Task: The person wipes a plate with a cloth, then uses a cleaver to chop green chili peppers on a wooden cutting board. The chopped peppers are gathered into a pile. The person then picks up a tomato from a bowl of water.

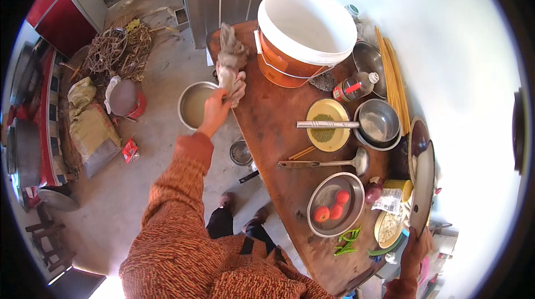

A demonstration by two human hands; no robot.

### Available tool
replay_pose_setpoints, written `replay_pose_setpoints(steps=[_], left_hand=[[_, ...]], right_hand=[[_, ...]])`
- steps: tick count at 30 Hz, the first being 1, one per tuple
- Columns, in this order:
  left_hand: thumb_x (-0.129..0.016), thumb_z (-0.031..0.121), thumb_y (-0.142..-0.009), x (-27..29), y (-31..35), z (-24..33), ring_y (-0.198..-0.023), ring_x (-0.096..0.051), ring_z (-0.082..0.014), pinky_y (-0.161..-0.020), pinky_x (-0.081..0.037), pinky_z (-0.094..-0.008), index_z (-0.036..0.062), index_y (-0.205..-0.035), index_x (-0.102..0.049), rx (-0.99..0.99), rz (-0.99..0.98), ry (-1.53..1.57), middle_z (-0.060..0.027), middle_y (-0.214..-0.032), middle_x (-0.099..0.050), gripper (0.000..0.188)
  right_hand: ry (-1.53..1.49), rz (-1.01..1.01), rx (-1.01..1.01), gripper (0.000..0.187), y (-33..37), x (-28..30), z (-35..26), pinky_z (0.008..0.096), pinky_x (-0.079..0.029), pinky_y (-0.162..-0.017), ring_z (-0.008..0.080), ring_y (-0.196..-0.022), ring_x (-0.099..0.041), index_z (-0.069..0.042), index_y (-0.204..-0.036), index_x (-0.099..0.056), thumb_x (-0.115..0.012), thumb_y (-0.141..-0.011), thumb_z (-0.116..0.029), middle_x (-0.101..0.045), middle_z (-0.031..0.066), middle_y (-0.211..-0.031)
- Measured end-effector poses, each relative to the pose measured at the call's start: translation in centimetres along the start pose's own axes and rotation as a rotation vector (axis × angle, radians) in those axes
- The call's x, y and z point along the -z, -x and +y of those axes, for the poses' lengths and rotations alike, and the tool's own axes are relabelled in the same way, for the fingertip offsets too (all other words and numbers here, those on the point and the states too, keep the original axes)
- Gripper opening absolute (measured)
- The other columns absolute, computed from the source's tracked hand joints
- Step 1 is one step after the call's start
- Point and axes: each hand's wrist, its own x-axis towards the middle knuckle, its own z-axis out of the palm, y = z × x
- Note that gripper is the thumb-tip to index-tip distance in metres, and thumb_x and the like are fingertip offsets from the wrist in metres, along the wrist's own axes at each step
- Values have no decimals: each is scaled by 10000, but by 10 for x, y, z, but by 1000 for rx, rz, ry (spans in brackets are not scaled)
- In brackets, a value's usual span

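Firmly, a person's left hand (216, 108) gripped the near end of a crumpled grey-brown cloth (233, 54) at the far left edge of a brown wooden table (259, 121). The fingers were curled closed around the fabric, the fingertips partly lost in its folds, while the loose end bunched up on the tabletop just left of a large white-rimmed orange bucket (284, 70). Below the hand, to the left of the table, sat a round metal basin (181, 112).

At the near right, the right hand (418, 243) met the lower edge of a round metal lid (424, 187), tilted nearly edge-on toward the camera. Most of that hand's fingers were hidden or too small to make out, so how tightly they were closed could not be told.

Between the hands, the table was crowded. Red tomatoes (336, 211) lay in a metal bowl (348, 218), with green peppers (348, 241) beside it on the near side and a purple onion (373, 192) to its right. Farther off, a ladle (361, 161) rested on the wood, and beyond it stood a yellow bowl (334, 111). A dark bottle (354, 86) leaned farther still, near a bundle of long, thin yellow sticks (393, 82) on the right.
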Motion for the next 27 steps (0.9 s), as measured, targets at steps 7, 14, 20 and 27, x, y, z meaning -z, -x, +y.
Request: replay_pose_setpoints(steps=[7, 14, 20, 27], left_hand=[[-800, 203, -718, 7, -27, -23, -879, -660, -322, -777, -515, -392, 30, -1079, -630, 150, -73, 293, -147, -920, -683, 435], [-906, 256, -574, -26, -62, 5, -1235, -497, -395, -925, -501, -453, 177, -1399, -416, 199, 49, -63, -147, -1425, -360, 963], [-798, 123, -631, -14, -72, -13, -938, -696, -281, -819, -548, -417, 113, -1148, -664, 224, -190, -172, -133, -954, -707, 534], [-754, 134, -667, -24, -35, 102, -912, -670, -354, -796, -531, -405, 124, -1043, -677, -141, -453, 335, -152, -953, -691, 384]], right_hand=[[-85, -63, 28, 86, -23, 0, -42, 446, -448, -651, 391, -741, -591, -2, -954, -609, -609, -877, -40, -595, 178, -813], [-37, -87, -2, 127, 17, 3, -37, 451, -457, -651, 368, -750, -613, -17, -993, -619, -623, -920, -121, -651, 158, -898], [-111, -27, -106, 110, 42, 5, -34, 460, -422, -617, 408, -720, -573, 28, -951, -590, -604, -910, -73, -603, 197, -836], [-179, 67, -228, 131, 67, -6, -31, 485, -424, -627, 434, -720, -564, 53, -929, -597, -627, -907, -73, -604, 217, -823]])
